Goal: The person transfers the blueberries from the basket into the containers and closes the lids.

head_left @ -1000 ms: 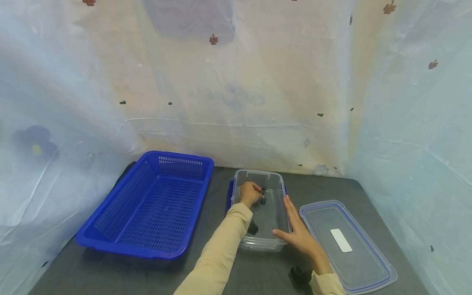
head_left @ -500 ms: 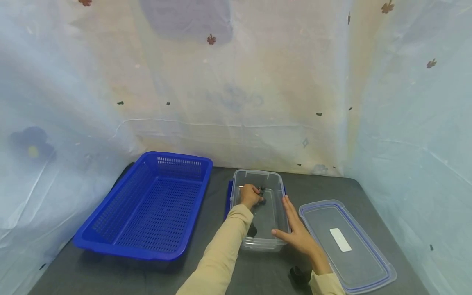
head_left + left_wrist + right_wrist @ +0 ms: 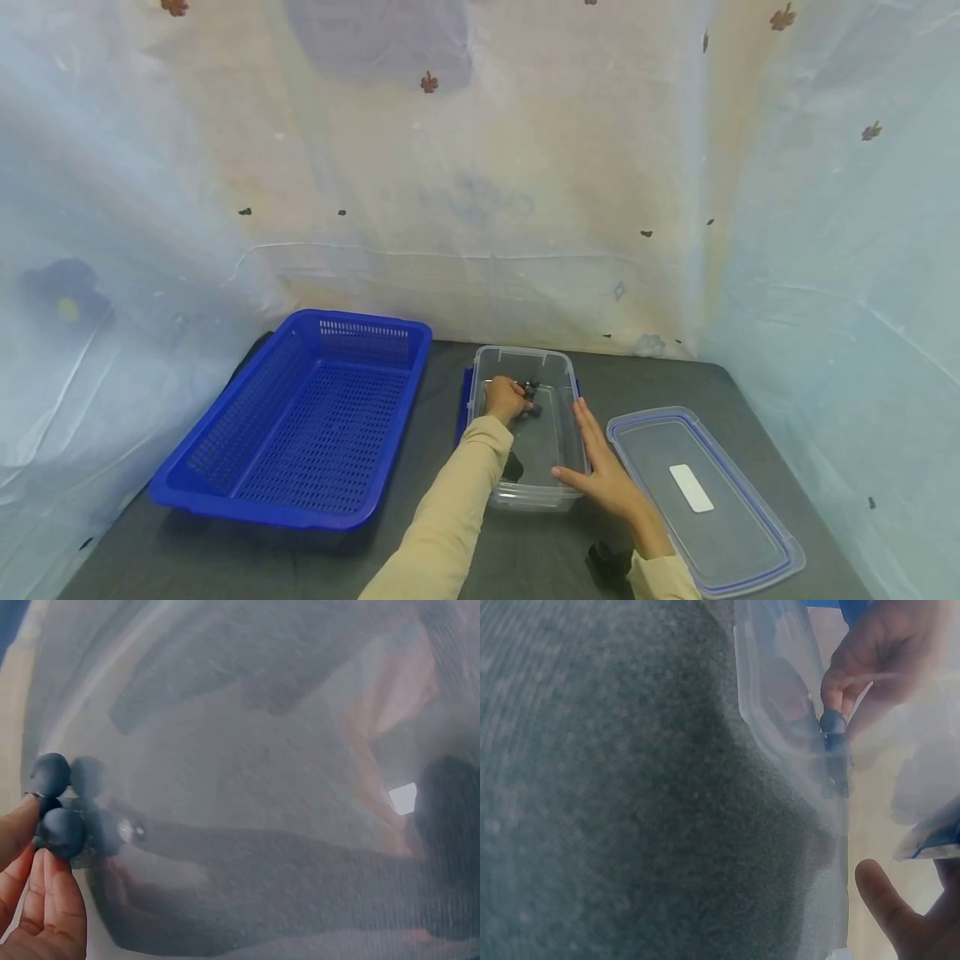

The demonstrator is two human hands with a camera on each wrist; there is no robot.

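Note:
A clear plastic box (image 3: 551, 450) stands uncovered on the dark table. My left hand (image 3: 504, 398) reaches inside, near its far end. In the left wrist view, the thumb and fingers pinch a small cluster of dark blue, grape-like balls (image 3: 64, 832) close over the box floor, where they are mirrored. Part of the cluster is hidden behind the fingertips. My right hand (image 3: 611, 479) rests on the box's right rim with straight, spread fingers, its thumb at the near right corner. The right wrist view shows that thumb (image 3: 885, 900) below the box wall.
A large blue perforated basket (image 3: 375, 500) stands to the left on the table (image 3: 442, 375). Right of the box lies its clear lid (image 3: 738, 508) with a blue seal and a white label. A patterned plastic sheet (image 3: 487, 208) hangs behind and at both sides.
My left hand stays in the box on the dark cluster and shifts only slightly, the balls turning a little. The right hand keeps its place at the rim.

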